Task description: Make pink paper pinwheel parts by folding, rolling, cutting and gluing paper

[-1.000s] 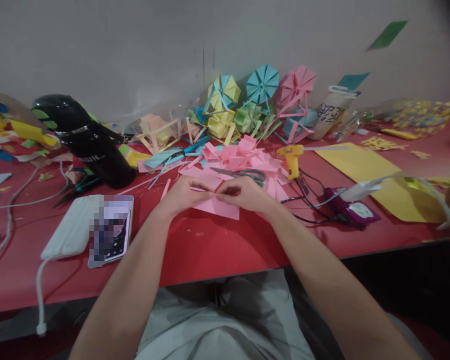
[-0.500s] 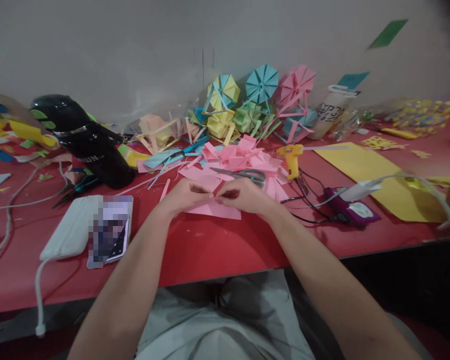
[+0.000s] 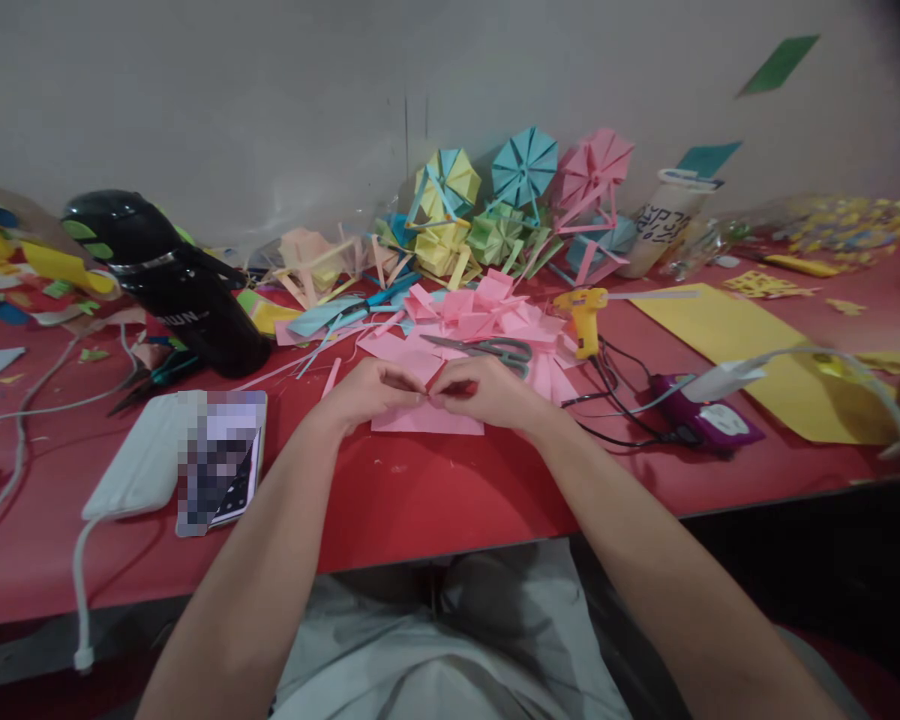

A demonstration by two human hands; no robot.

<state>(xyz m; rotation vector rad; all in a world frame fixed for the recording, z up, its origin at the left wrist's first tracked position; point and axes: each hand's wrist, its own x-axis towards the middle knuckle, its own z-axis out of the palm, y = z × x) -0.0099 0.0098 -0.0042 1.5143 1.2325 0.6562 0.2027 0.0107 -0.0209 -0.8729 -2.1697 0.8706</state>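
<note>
My left hand [image 3: 367, 390] and my right hand [image 3: 476, 388] meet over a sheet of pink paper [image 3: 427, 419] near the front of the red table. The fingers of both hands are closed in a pinch, fingertips almost touching, on the pink paper; the exact grip is hidden behind the fingers. Just beyond my hands lies a pair of scissors [image 3: 521, 352] with grey-green handles. It rests on a heap of folded pink paper pieces [image 3: 487, 308].
A yellow glue gun [image 3: 586, 318] lies right of the heap, with a purple power socket [image 3: 709, 415] and yellow sheet [image 3: 750, 350] beyond. Leftward are a phone [image 3: 232, 450], a white power bank [image 3: 146, 455] and a black bottle [image 3: 172, 290]. Folded paper ornaments [image 3: 525, 168] line the wall.
The pink sheet has turned slightly under my hands, and my fingertips have drawn a little closer together. Everything else stays in place.
</note>
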